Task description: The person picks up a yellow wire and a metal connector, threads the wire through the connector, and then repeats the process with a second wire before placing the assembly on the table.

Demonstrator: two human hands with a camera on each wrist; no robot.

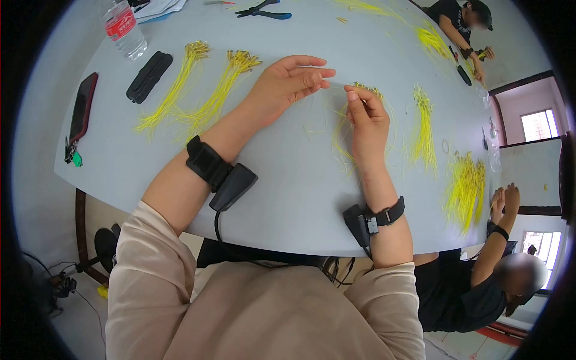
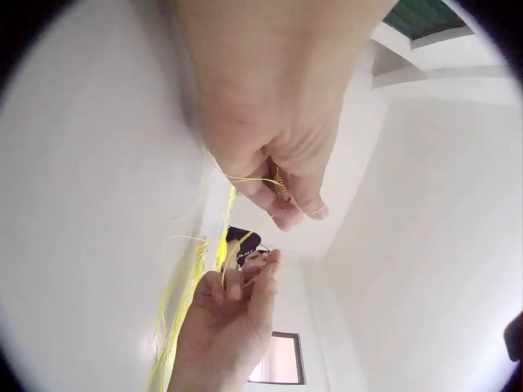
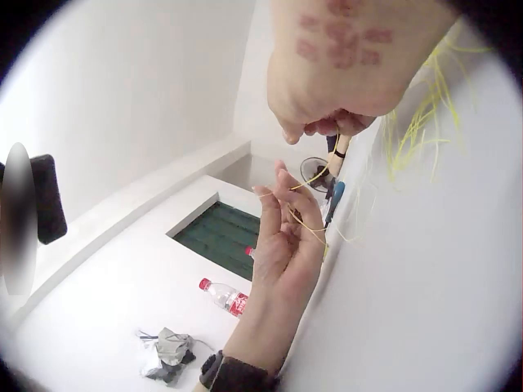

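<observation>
My left hand [image 1: 281, 90] is raised over the table, thumb and fingers around a thin yellow cord. A tightly coiled part of the cord [image 2: 279, 183] shows between them in the left wrist view. Just to the right, my right hand [image 1: 368, 127] pinches yellow cord with thumb and forefinger, its other fingers curled in. In the right wrist view a length of the cord [image 3: 310, 176] spans the small gap between the hands. Beneath and behind the right hand lies a loose bunch of yellow cords [image 1: 343, 147], partly hidden by it.
Yellow cord bundles [image 1: 225, 90] lie left, others [image 1: 423, 129] right, on the grey table [image 1: 288, 198]. Blue-handled pliers [image 1: 264, 12], a black case [image 1: 149, 77], a phone [image 1: 83, 107] and a water bottle [image 1: 125, 30] surround them. Two people sit at the right side.
</observation>
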